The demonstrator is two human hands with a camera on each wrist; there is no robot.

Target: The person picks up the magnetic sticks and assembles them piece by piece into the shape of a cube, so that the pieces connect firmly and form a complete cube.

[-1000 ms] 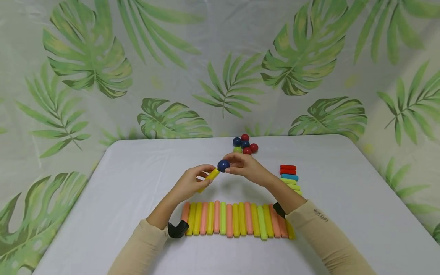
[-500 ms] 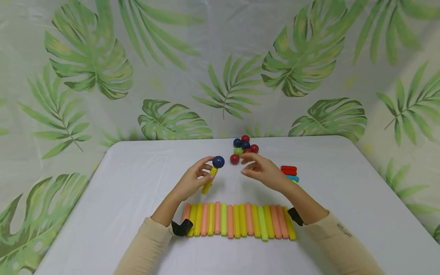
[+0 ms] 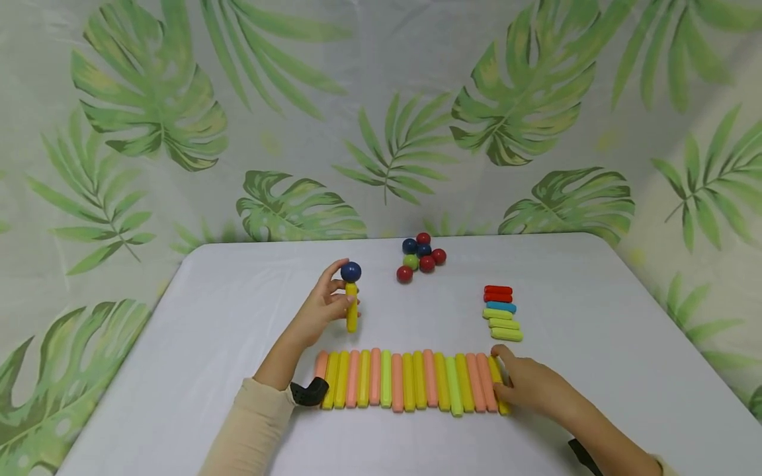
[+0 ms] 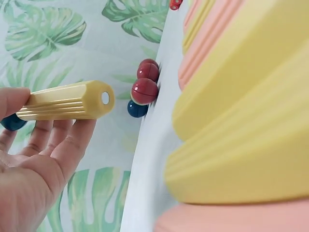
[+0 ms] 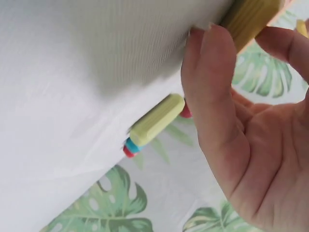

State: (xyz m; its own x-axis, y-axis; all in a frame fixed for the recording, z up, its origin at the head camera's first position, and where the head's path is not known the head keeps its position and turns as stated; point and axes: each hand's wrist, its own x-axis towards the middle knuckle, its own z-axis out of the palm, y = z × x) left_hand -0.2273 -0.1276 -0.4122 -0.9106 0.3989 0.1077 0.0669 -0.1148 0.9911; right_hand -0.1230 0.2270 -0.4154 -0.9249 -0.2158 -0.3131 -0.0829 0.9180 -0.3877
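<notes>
In the head view my left hand (image 3: 321, 305) holds a yellow magnetic stick (image 3: 352, 311) upright above the table, with a dark blue ball (image 3: 350, 272) at its top end. The left wrist view shows that stick (image 4: 67, 101) between thumb and fingers, a round silvery spot on its free end. My right hand (image 3: 532, 387) is at the right end of a row of sticks. Its thumb and fingers pinch the last yellow stick (image 3: 500, 390), which lies flat on the table. The right wrist view shows this stick (image 5: 251, 21) between thumb and fingertips, partly cut off by the frame.
Pink, yellow and green sticks (image 3: 397, 383) lie side by side along the front. Several red, blue and green balls (image 3: 426, 264) cluster at the back. Shorter red, blue and light green sticks (image 3: 505, 324) lie at the right. Leaf-patterned cloth (image 3: 381, 132) hangs behind the white table (image 3: 238, 284).
My right hand let go of the blue ball, now on the left hand's stick, and moved right and down to the row's end. My left hand moved left and turned the stick upright.
</notes>
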